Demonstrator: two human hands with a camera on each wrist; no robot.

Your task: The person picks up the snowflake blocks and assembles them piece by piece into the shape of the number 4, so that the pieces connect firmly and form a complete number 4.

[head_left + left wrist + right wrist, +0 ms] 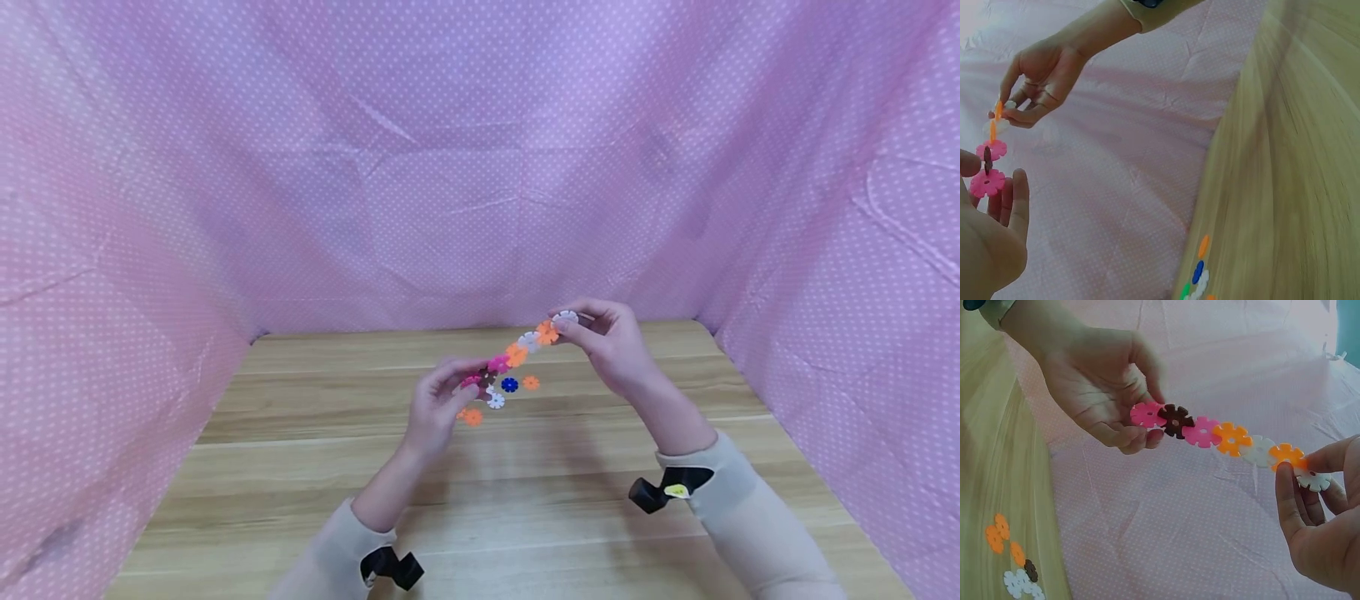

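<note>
A chain of interlocking snowflake discs (1232, 439) stretches between both hands above the table. From its left end the discs run pink, brown, pink, orange, white, orange, white. My left hand (435, 404) pinches the pink end disc (987, 183) between thumb and fingers. At the higher right end, my right hand (617, 346) grips the last orange disc (1287, 455) and the white end disc (1314, 481). In the right wrist view, the discs overlap where their slots meet.
Loose discs lie on the wooden table (315, 467) below the chain: a blue one (509, 385), a white one (496, 401), an orange one (531, 382) and several others near the left hand. Pink dotted cloth (450, 167) surrounds the table at the back and sides.
</note>
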